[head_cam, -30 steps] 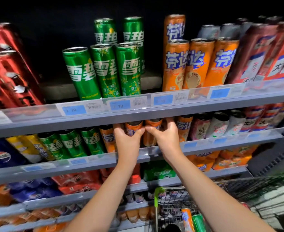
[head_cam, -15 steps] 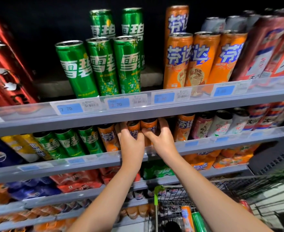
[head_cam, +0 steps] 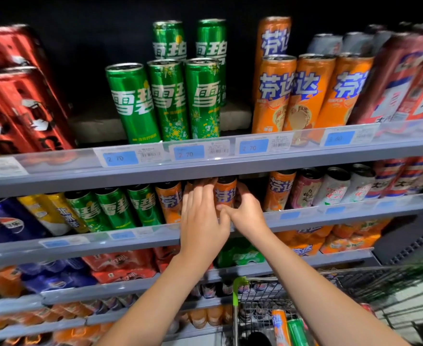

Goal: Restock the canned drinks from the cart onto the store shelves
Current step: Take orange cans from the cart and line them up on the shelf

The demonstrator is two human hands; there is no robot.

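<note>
Both hands reach into the second shelf (head_cam: 130, 237), among its row of orange cans. My left hand (head_cam: 203, 218) lies with its fingers over the front of one orange can (head_cam: 188, 192), which it hides almost fully. My right hand (head_cam: 246, 212) wraps around the neighbouring orange can (head_cam: 226, 193), thumb across the front and fingers behind its right side. The two hands touch at the thumbs. More orange cans stand on either side (head_cam: 169, 203) (head_cam: 279, 189). The wire cart (head_cam: 263, 293) sits at the lower right, with an orange can (head_cam: 280, 325) and a green can (head_cam: 296, 330) inside.
The top shelf (head_cam: 205, 168) juts out just above my hands and carries tall green, orange and red cans. Green, yellow and blue cans fill the second shelf to the left, pale and red cans to the right. Lower shelves hold packs and bottles.
Both hands have slid a little deeper under the top shelf with their cans. My right thumb now crosses in front of its can toward my left hand.
</note>
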